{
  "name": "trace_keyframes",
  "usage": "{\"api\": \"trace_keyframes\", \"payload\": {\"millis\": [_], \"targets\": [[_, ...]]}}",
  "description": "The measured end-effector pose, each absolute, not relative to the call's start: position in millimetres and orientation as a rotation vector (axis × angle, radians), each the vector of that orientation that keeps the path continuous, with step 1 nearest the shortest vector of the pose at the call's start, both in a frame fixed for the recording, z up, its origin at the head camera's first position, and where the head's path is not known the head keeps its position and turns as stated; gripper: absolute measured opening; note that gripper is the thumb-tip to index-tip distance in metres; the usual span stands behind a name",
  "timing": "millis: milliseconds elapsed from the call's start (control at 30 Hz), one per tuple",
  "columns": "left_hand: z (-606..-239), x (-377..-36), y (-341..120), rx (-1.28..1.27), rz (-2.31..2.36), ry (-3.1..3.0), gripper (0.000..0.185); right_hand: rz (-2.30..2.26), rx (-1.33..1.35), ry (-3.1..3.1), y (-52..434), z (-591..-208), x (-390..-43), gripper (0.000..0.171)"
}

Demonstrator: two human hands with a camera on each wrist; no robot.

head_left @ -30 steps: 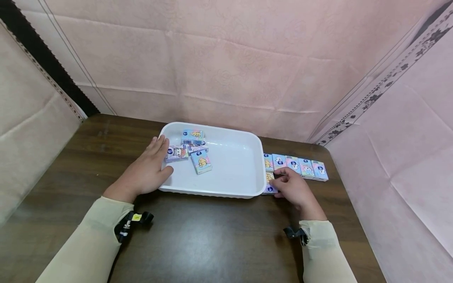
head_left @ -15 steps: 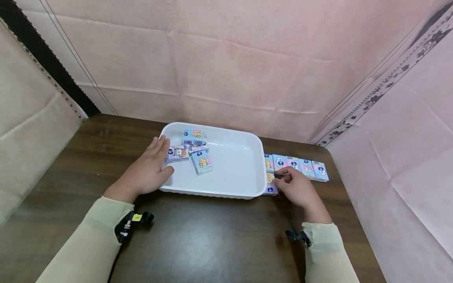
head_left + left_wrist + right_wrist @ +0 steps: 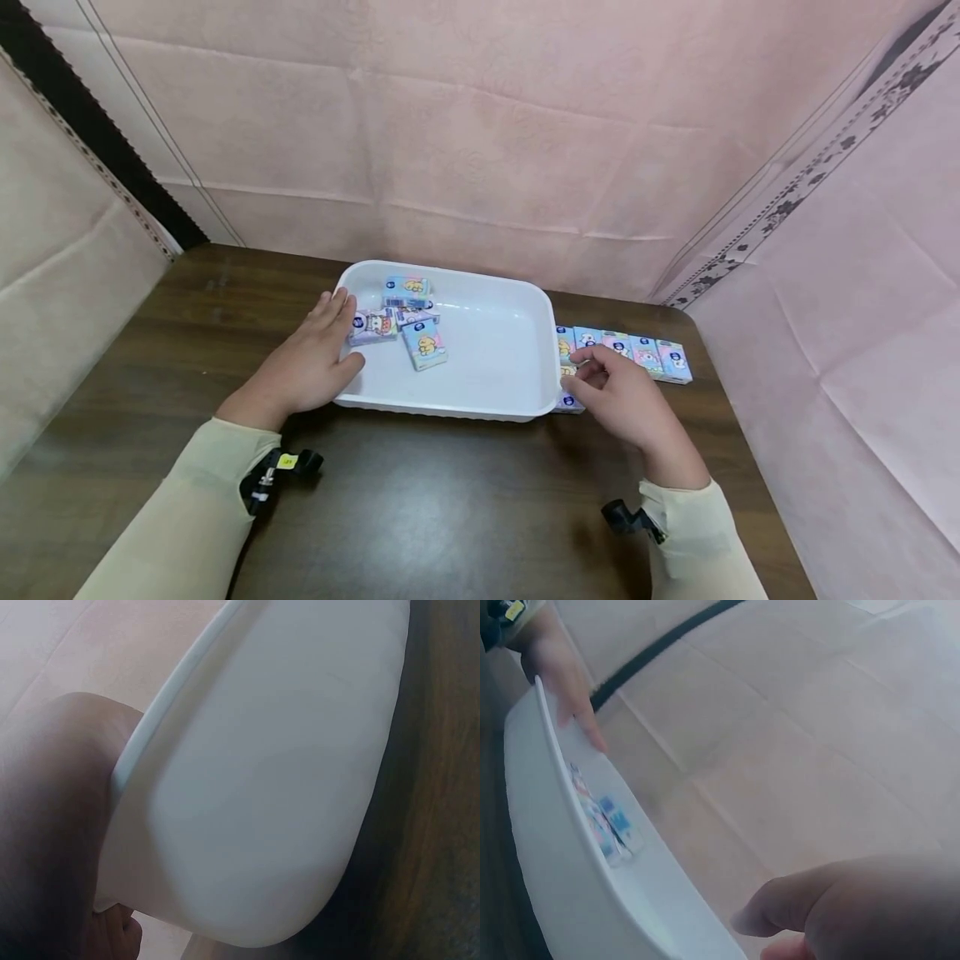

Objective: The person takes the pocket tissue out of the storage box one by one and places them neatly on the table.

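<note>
A white plastic tray (image 3: pixel 495 354) sits on the dark wooden table (image 3: pixel 450 500). Several small pastel tissue packs (image 3: pixel 423 343) lie loose in its left half. My left hand (image 3: pixel 318 354) rests flat on the tray's left rim, thumb hooked inside; the left wrist view shows only the tray's outer wall (image 3: pixel 262 795). My right hand (image 3: pixel 611 387) hovers with relaxed fingers by the tray's right edge, holding nothing. It hangs over a single pack (image 3: pixel 568 403) lying against the tray. A row of several packs (image 3: pixel 637 350) lines up just beyond that hand.
Pink cloth walls close in at the back and on both sides. The right cloth wall (image 3: pixel 862 333) stands close to the row of packs. Bare table stretches between the tray and me. In the right wrist view, the tray rim (image 3: pixel 547 847) and left hand (image 3: pixel 562 667) show.
My right hand has let go of the single pack beside the tray and lifted slightly, fingers loosening. The left hand and the tray have not moved.
</note>
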State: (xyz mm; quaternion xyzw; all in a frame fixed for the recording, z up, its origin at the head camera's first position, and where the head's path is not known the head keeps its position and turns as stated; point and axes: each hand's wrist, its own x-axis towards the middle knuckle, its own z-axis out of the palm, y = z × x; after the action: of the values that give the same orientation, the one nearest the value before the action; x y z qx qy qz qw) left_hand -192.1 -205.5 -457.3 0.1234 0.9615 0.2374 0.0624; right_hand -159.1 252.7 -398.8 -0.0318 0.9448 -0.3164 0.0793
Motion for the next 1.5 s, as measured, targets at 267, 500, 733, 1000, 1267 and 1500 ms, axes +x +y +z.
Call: {"api": "trace_keyframes", "payload": {"millis": [267, 500, 733, 1000, 1267, 1500], "targets": [[-458.5, -192.1, -208.3, 0.375, 0.722, 2.908, 0.090, -0.973, -0.199, 2.828, 229.2, -389.3, -166.2, 0.038], [-456.8, -191.8, -211.1, 0.364, 0.725, 2.901, 0.091, -0.968, -0.283, 2.749, 205.2, -384.5, -183.0, 0.036], [-456.8, -191.5, -211.5, 0.379, 0.727, 2.909, 0.090, -1.016, -0.357, 2.619, 186.9, -391.0, -202.2, 0.040], [-454.3, -190.8, -209.6, 0.403, 0.719, 2.902, 0.089, -1.015, -0.361, 2.514, 164.0, -398.8, -220.9, 0.043], [-455.2, -190.9, -207.7, 0.395, 0.716, 2.896, 0.089, -1.025, -0.361, 2.432, 142.3, -406.5, -234.7, 0.046], [-456.5, -191.2, -205.6, 0.391, 0.724, 2.910, 0.090, -1.001, -0.338, 2.429, 128.4, -409.1, -245.0, 0.049]]}}
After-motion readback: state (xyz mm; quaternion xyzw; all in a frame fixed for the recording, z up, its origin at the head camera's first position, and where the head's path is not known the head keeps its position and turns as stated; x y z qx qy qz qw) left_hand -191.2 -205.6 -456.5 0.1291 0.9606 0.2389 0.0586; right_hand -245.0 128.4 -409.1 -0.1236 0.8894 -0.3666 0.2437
